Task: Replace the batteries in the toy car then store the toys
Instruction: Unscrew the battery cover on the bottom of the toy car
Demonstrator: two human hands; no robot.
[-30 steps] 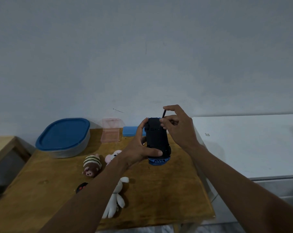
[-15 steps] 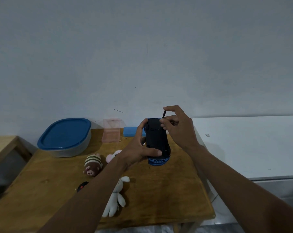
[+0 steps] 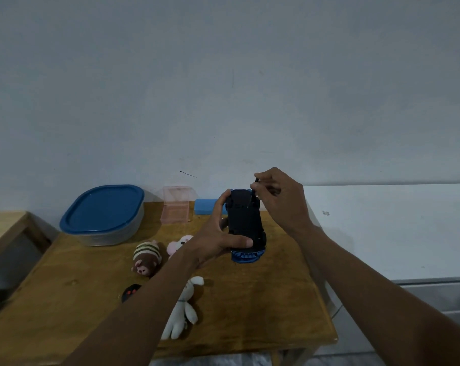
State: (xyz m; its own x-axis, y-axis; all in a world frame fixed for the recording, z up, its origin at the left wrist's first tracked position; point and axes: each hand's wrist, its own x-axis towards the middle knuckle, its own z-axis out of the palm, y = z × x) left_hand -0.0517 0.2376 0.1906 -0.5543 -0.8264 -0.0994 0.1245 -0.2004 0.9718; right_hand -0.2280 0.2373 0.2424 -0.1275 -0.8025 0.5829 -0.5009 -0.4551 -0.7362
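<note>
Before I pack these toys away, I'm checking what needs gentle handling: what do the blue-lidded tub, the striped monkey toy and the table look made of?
The blue-lidded tub: likely plastic, with cloudy see-through walls under an opaque, smooth blue lid. The striped monkey toy: plush fabric, going by its fuzzy, rounded outline. The table: wood, perhaps varnished, with visible grain and a slight sheen.

A plain pale grey-blue wall [image 3: 223, 88], with a few small dark marks, fills the upper half of the view under dim, even light. A wooden table [image 3: 276, 313] stands against the wall, with a second wooden table [image 3: 4, 225] to its left across a gap. A flat-topped white cabinet [image 3: 395, 233] stands just beside the first table's right edge.
</note>
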